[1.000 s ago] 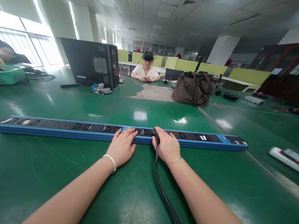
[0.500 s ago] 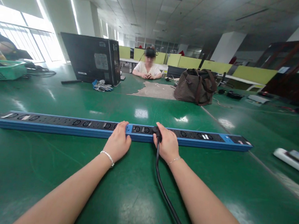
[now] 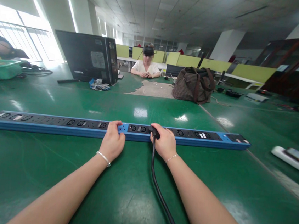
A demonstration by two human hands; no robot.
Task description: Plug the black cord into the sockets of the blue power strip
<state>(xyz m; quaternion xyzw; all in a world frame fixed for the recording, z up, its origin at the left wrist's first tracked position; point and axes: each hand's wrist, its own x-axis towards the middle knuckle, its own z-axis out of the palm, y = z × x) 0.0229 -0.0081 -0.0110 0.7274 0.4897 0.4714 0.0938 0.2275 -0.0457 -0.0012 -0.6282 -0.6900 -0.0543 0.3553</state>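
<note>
A long blue and black power strip (image 3: 56, 130) lies crosswise on the green table, its row of sockets facing up. My left hand (image 3: 113, 142) is closed around the strip, just left of a blue socket section (image 3: 123, 128), thumb on the near side and fingers over the top. Right of that section, my right hand (image 3: 165, 143) grips a black plug (image 3: 152, 130) at a socket position. Fingers partly cover the plug, so how deep it sits cannot be made out. From it a thick black cable (image 3: 155, 184) runs down toward me between my forearms.
Behind the strip stand a black computer case (image 3: 83, 57), gloves (image 3: 99, 85) and a brown bag (image 3: 192, 84). A green basket (image 3: 1, 71) is at left, a white bar-shaped object (image 3: 294, 159) at right. Another person (image 3: 146, 67) sits across the table.
The view has shifted slightly, moving everything a little left. My left hand has slid slightly left along the strip, uncovering more of the blue socket section. My right hand still holds the plug.
</note>
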